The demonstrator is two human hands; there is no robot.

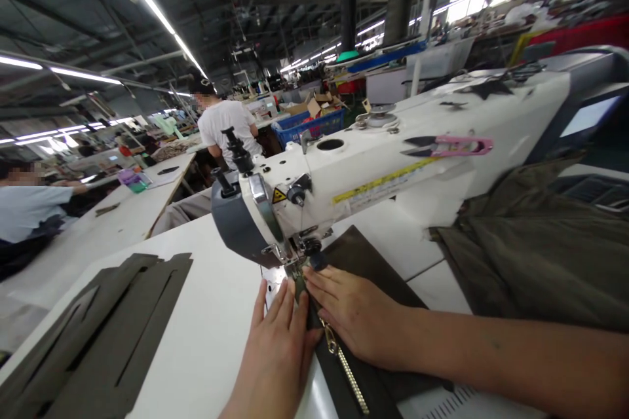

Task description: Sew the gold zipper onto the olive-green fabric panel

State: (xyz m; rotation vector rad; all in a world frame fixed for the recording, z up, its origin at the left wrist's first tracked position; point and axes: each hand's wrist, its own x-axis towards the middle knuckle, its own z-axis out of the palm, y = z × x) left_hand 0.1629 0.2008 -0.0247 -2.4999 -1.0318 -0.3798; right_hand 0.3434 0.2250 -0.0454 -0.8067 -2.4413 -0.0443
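Observation:
A white sewing machine stands before me, its needle area just ahead of my fingertips. Under its presser foot runs a dark olive fabric piece with a gold-toothed zipper along it. My left hand lies flat at the fabric's left edge, fingers stretched toward the foot and the thumb pointing right. On the right, my right hand rests flat on the fabric, its fingertips close beside the foot. The zipper's metal slider shows between my hands. The needle tip is too small to make out.
Slotted dark olive pieces lie on the white table at left. More olive fabric is heaped at right. Thread snips with pink handles rest on the machine arm. Co-workers sit beyond, near a blue crate.

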